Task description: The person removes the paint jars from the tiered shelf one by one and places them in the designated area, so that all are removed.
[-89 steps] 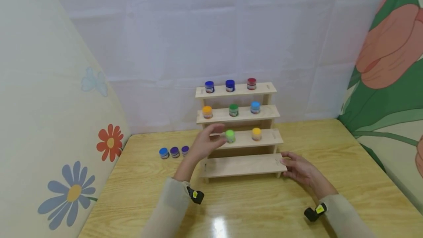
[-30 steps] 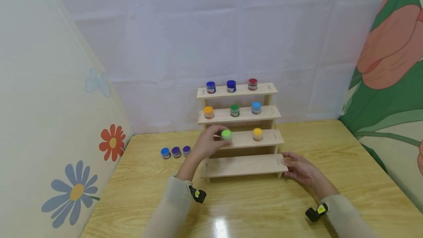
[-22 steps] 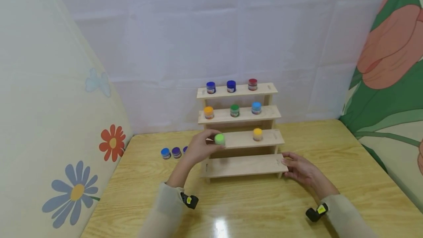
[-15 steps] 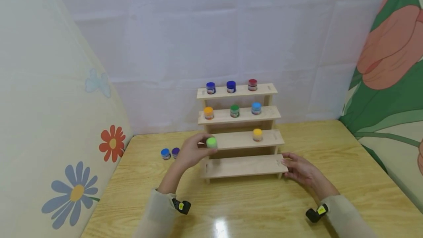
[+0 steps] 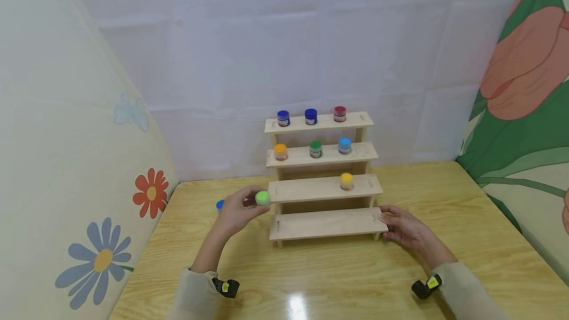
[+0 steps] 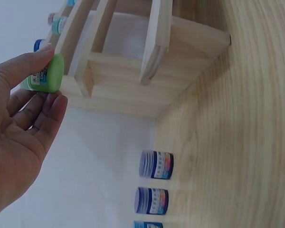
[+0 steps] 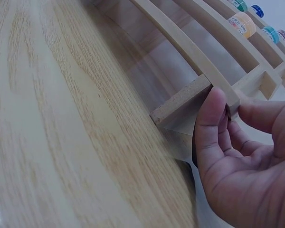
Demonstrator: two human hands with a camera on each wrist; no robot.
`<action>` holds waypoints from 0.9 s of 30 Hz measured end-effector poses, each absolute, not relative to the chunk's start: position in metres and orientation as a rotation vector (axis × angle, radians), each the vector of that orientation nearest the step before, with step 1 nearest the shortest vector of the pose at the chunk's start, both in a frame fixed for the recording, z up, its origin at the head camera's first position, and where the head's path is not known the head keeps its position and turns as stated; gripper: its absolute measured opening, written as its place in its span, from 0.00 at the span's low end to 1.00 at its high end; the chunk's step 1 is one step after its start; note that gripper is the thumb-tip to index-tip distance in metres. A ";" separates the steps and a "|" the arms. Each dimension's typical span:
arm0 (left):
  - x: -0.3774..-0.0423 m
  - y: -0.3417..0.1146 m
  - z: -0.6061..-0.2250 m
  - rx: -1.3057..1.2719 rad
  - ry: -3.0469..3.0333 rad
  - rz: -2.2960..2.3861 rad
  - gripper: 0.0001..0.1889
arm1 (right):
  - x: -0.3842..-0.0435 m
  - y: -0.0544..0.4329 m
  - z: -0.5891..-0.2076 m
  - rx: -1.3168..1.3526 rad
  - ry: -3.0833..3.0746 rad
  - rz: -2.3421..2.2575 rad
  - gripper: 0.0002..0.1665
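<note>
My left hand [image 5: 235, 214] pinches a small light green paint jar [image 5: 263, 198] between thumb and fingers, just off the left end of the tiered wooden rack [image 5: 326, 223]. In the left wrist view the jar's green lid [image 6: 56, 73] faces away from the palm, well above the table. At the rack's lower right corner, my right hand [image 5: 404, 228] grips the end of the bottom shelf, thumb and fingers on opposite faces in the right wrist view. One yellow jar [image 5: 346, 181] stands on the third shelf down, toward its right end. The bottom shelf bears no jars.
Two dark blue jars and a red jar [image 5: 340, 114] stand on the top shelf. Below them are orange [image 5: 280, 152], green [image 5: 315, 149] and light blue [image 5: 344, 145] jars. Left of the rack, two purple jars [image 6: 156, 164] and a blue jar [image 6: 148, 224] stand on the wooden table [image 5: 338, 280].
My left hand took hold of the light green jar on the third shelf and carried it left, past the shelf's end. My right hand stayed at the rack's corner.
</note>
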State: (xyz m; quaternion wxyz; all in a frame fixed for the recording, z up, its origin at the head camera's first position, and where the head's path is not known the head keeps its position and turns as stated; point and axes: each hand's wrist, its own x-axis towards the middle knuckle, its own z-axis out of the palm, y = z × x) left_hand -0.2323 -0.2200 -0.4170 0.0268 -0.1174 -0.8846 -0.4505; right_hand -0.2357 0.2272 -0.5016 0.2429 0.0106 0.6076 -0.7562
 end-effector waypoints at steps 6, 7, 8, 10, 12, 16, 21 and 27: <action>-0.230 -0.233 -0.426 -0.325 -2.727 -1.409 0.26 | -0.235 0.227 -0.501 0.033 1.659 -2.069 0.24; -0.230 -0.235 -0.427 -0.320 -2.730 -1.411 0.27 | -0.235 0.227 -0.500 0.035 1.659 -2.068 0.25; -0.230 -0.237 -0.429 -0.313 -2.731 -1.418 0.27 | -0.235 0.226 -0.500 0.037 1.660 -2.066 0.25; -0.229 -0.241 -0.432 -0.302 -2.733 -1.417 0.27 | -0.235 0.226 -0.501 0.041 1.663 -2.063 0.26; -0.229 -0.245 -0.435 -0.286 -2.738 -1.399 0.27 | -0.235 0.226 -0.501 0.039 1.665 -2.060 0.26; -0.229 -0.252 -0.440 -0.261 -2.743 -1.380 0.26 | -0.235 0.227 -0.501 0.030 1.664 -2.063 0.24; -0.233 -0.259 -0.449 -0.220 -2.767 -1.388 0.27 | -0.236 0.227 -0.501 0.015 1.658 -2.067 0.23; -0.239 -0.265 -0.465 -0.164 -2.797 -1.386 0.27 | -0.235 0.228 -0.501 0.003 1.639 -2.079 0.20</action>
